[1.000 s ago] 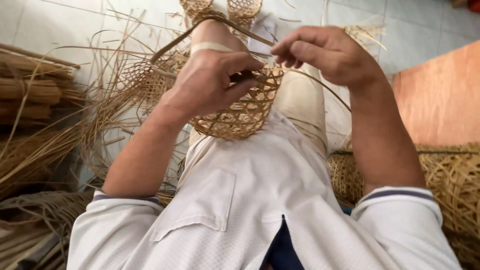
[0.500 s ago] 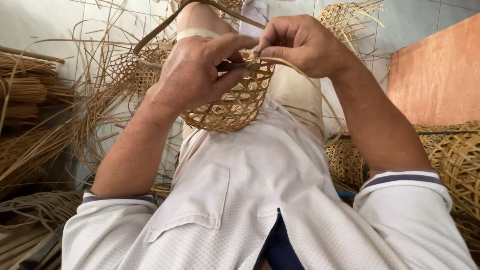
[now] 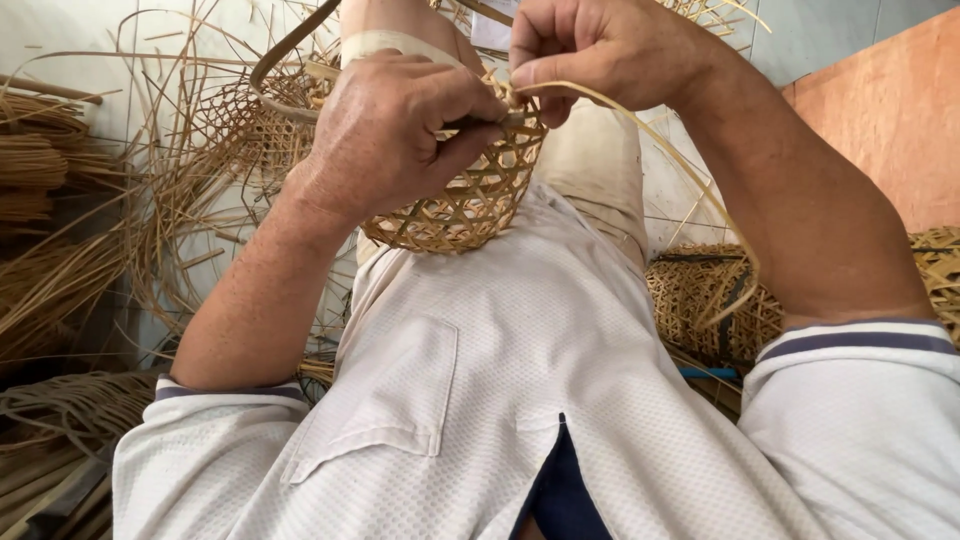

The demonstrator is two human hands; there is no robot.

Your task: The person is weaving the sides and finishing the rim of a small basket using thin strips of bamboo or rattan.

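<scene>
Left hand point(image 3: 385, 135) wrapped around the rim of a small woven basket point(image 3: 470, 195), fingers clenched on it. Basket held up against the white shirt point(image 3: 500, 380), above the lap. Right hand point(image 3: 605, 50) just beside, fingers pinching a thin cane strip point(image 3: 690, 165) that bends down to the right. More baskets point(image 3: 700, 295) and loose straw point(image 3: 60, 280) on the floor around.

I see a small open-weave tan basket point(image 3: 470, 195) tilted on the lap; a thin strip point(image 3: 660, 130) curves from its rim toward four o'clock.
</scene>
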